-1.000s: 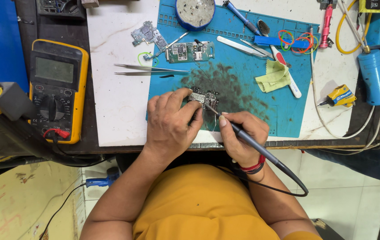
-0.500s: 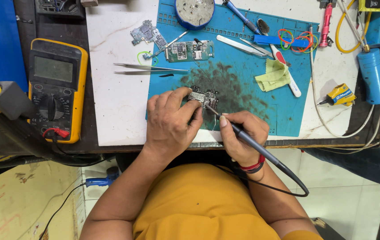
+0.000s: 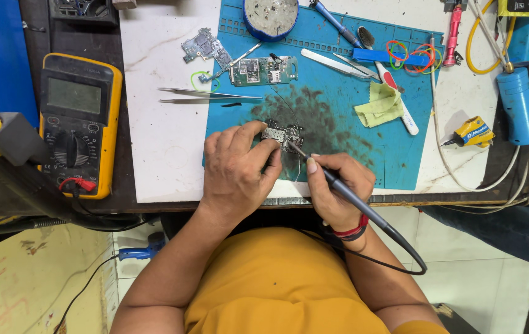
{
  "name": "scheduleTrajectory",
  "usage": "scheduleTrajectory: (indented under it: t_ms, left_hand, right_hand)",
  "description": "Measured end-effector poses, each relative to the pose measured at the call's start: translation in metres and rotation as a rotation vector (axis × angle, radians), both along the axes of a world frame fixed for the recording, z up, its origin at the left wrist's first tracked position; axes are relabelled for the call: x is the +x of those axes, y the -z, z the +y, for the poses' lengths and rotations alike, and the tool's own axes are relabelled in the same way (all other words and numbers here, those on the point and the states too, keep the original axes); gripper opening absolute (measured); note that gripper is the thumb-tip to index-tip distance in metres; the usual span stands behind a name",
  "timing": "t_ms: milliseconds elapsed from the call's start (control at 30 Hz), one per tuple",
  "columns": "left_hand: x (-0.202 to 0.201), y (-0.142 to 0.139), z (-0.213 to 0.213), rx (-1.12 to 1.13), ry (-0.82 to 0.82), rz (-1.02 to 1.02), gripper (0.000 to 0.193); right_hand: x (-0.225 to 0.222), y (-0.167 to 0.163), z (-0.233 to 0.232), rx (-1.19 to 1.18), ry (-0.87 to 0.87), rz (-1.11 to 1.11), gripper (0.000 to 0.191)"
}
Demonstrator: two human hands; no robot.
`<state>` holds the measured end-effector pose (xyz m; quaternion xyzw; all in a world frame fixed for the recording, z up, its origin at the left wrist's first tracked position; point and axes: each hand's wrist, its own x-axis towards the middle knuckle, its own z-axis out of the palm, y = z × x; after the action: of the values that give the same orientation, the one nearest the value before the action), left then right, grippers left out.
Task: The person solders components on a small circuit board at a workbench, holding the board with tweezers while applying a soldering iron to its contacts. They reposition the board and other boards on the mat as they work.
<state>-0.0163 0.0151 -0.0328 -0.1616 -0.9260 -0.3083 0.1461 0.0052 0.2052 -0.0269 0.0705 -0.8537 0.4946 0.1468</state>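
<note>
The small dark circuit board (image 3: 281, 134) lay near the front edge of the desk, on the scorched, blackened patch of the blue silicone work mat (image 3: 400, 167). I judged the job to be in mid-course: the tip of my thin black soldering iron (image 3: 345, 193) was down at the board's right front corner, so the joint there was being worked and not yet finished, and the board was bare, with no cover or case on it. How many joints were already done I could not tell; they were too small to see.

My left hand (image 3: 239, 164) lay flat over the mat's front left part, palm down, its grip closed on the board's left end with thumb and fingertips pinning it to the mat. My right hand (image 3: 338, 185) held the iron like a pen, its grip tight round the handle, wrist resting at the desk's front edge, the cord looping back past my red wristband (image 3: 352, 232) towards my body.

Farther back on the mat lay a green circuit board (image 3: 263, 70), a yellow folded cloth (image 3: 379, 105) and a round blue tin (image 3: 270, 17) at the rear edge. Long steel tweezers (image 3: 208, 95) lay on the white desk (image 3: 165, 148) just left of the mat, and a yellow multimeter (image 3: 78, 124) sat by the desk's left edge.
</note>
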Motion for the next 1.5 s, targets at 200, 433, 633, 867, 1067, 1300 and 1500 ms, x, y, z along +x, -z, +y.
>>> scheduleTrajectory:
  t_ms: [200, 433, 633, 867, 1067, 1300, 1500]
  left_hand:
    - [-0.011, -0.001, 0.005, 0.002, -0.002, -0.004, 0.016]
    - [-0.021, 0.0, 0.008, -0.001, -0.004, 0.002, 0.016]
    - [-0.026, -0.001, 0.013, 0.001, -0.001, 0.001, 0.016]
    - [-0.032, -0.001, 0.02, 0.003, 0.001, -0.007, 0.017]
    - [-0.035, -0.001, 0.024, 0.006, -0.001, -0.004, 0.018]
    - [-0.032, -0.004, 0.032, 0.071, 0.044, -0.039, 0.021]
    - [-0.041, -0.009, 0.029, -0.168, -0.111, 0.105, 0.037]
  right_hand:
    - [-0.011, 0.001, 0.005, 0.01, 0.007, 0.019, 0.007]
    - [-0.019, 0.002, 0.009, -0.001, 0.016, 0.006, 0.008]
    - [-0.025, 0.002, 0.014, 0.022, 0.02, 0.014, 0.008]
    - [-0.031, 0.002, 0.023, 0.013, 0.018, 0.016, 0.008]
    - [-0.031, 0.009, 0.031, -0.017, 0.02, -0.007, 0.01]
    - [-0.027, 0.015, 0.038, -0.205, 0.025, -0.06, 0.02]
    - [-0.021, 0.005, 0.052, 0.114, -0.048, 0.076, 0.032]
